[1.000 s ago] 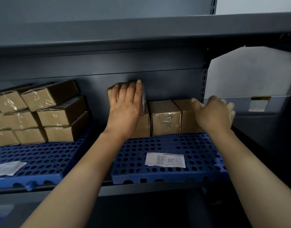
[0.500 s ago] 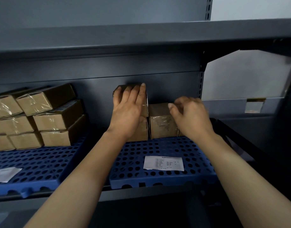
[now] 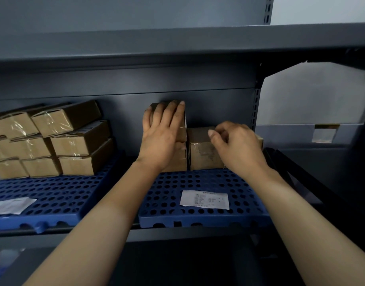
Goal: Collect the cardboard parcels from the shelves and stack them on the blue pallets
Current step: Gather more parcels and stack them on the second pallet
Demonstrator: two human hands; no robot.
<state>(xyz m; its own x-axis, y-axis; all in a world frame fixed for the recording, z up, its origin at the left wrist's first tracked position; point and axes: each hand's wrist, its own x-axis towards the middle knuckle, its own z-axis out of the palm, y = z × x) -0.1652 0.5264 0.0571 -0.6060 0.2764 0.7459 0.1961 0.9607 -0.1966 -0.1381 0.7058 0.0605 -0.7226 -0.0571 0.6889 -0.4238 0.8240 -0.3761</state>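
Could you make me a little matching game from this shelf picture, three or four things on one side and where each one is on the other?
Things:
1. left hand
2. right hand
3. printed slip
4. big parcel stack

Places:
A. lying flat on the right blue pallet
B. spread over the front of two stacked parcels
C. on the left blue pallet
D. fingers curled over the top of the single parcel

Pairs: 1-B, 2-D, 3-A, 4-C
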